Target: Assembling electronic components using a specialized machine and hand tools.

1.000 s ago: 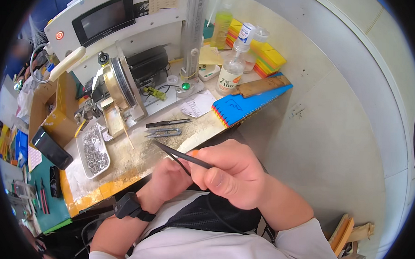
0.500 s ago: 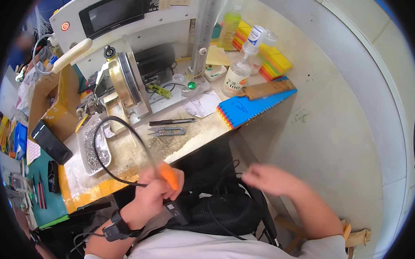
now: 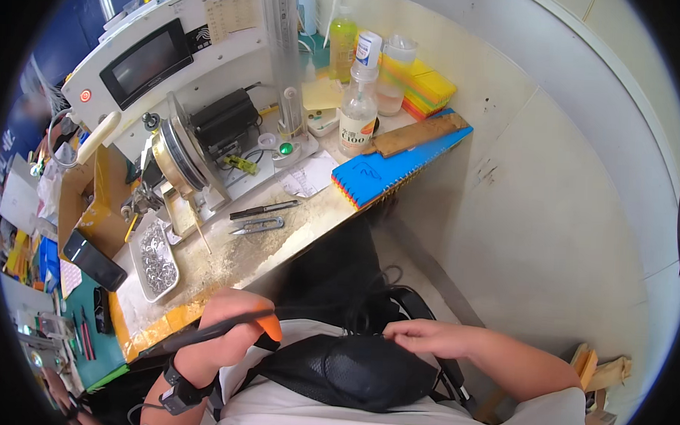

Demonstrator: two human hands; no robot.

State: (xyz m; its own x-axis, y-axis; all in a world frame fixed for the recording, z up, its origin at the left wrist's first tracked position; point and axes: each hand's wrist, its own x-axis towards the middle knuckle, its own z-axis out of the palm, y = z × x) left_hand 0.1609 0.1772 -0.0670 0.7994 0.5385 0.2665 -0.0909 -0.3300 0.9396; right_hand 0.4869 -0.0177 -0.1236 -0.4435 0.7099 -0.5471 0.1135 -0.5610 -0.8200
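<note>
My left hand is closed round a thick black cable, just in front of the table's near edge. A small orange piece sticks out from the same grip; its kind is not clear. On my lap lies a black mesh pouch, with thin black cords at its top. My right hand is at the pouch's upper right edge, its fingertips drawn together beside the cords. What those fingertips hold, if anything, is hidden.
A machine with a dark screen stands on the bench. In front of it lie thread snips, a black pen-like tool and a white tray of small metal parts. A bottle and blue pad sit farther right; a phone leans left.
My left hand has moved down and left; the cable's raised loop has dropped across my left forearm. My right hand has come down to the pouch. The whole view has shifted.
</note>
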